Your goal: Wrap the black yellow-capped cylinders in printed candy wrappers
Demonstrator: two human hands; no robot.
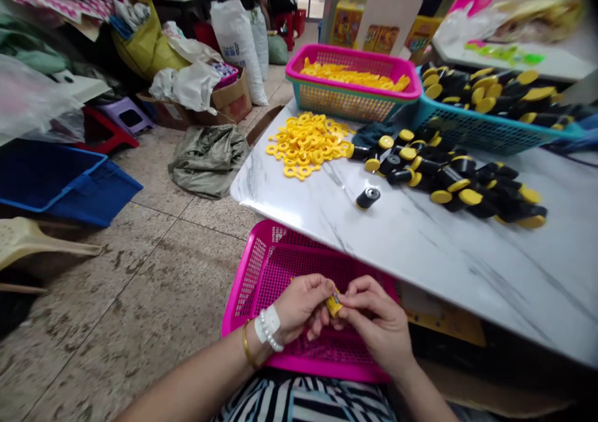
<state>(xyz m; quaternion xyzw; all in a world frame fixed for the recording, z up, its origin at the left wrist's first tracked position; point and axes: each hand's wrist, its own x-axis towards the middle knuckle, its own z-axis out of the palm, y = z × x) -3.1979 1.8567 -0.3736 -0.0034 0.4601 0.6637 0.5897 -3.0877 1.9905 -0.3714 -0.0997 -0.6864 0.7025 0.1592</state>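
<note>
The fingertips of the left hand (296, 306) pinch a small yellow piece (333, 306) between thumb and fingers; the thumb and forefinger of the right hand (380, 322) close on the same piece from the other side, so it sits between the two hands, above a pink basket (240, 288); a little grey shows on top of the piece, too small to make out. A white bead bracelet (270, 331) and a gold bangle (247, 345) circle the left wrist; striped cloth (303, 403) covers the lap below. Just beyond the basket stands a white table (415, 244); near its edge a single black cylinder (368, 197) stands apart, slightly tilted; behind it to the left lies a heap of yellow rings (306, 144), and to the right a pile of black cylinders with yellow caps (451, 176). Farther back, a pink tray (299, 67) holds more yellow parts; beside it, a teal basket (481, 123) is heaped with capped black cylinders; on the floor to the left lies crumpled grey-green cloth (208, 160).
</note>
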